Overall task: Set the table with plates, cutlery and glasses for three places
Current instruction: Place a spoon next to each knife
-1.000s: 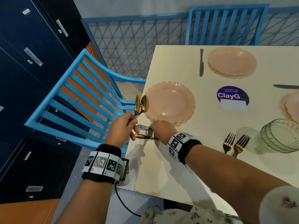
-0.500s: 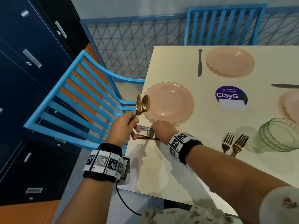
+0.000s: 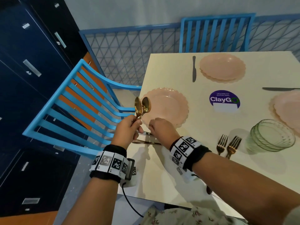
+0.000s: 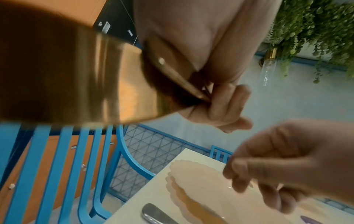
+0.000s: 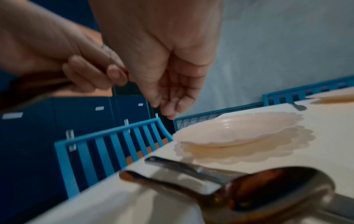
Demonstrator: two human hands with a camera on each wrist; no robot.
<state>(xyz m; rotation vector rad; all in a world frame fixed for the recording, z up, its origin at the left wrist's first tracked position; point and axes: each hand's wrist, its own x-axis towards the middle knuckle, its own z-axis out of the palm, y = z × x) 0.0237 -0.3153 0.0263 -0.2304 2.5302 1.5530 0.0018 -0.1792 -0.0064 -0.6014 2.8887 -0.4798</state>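
My left hand (image 3: pixel 135 123) grips two gold spoons (image 3: pixel 142 106) by their handles, bowls up, just off the table's left edge; their handles (image 4: pixel 172 72) cross the left wrist view. My right hand (image 3: pixel 155 125) hovers beside it with loosely curled fingers (image 5: pixel 168 97) that hold nothing. Under it a third gold spoon (image 3: pixel 146 142) and a silver knife (image 3: pixel 144 133) lie side by side on the cream table (image 3: pixel 162 176), next to the near pink plates (image 3: pixel 167 109). In the right wrist view that spoon (image 5: pixel 268 189) and knife (image 5: pixel 182 165) lie flat below the stacked plates (image 5: pixel 239 131).
Far pink plates (image 3: pixel 222 67) have a knife (image 3: pixel 194 69) to their left. Right-hand plates (image 3: pixel 287 108) sit below another knife (image 3: pixel 280 89). Two gold forks (image 3: pixel 227 145) lie by a green glass (image 3: pixel 272 135). Blue chairs stand at the left (image 3: pixel 73 111) and far side (image 3: pixel 215 33).
My right hand has let go of the gold spoon on the table and lifted slightly off it. The left hand with its two spoons has barely moved.
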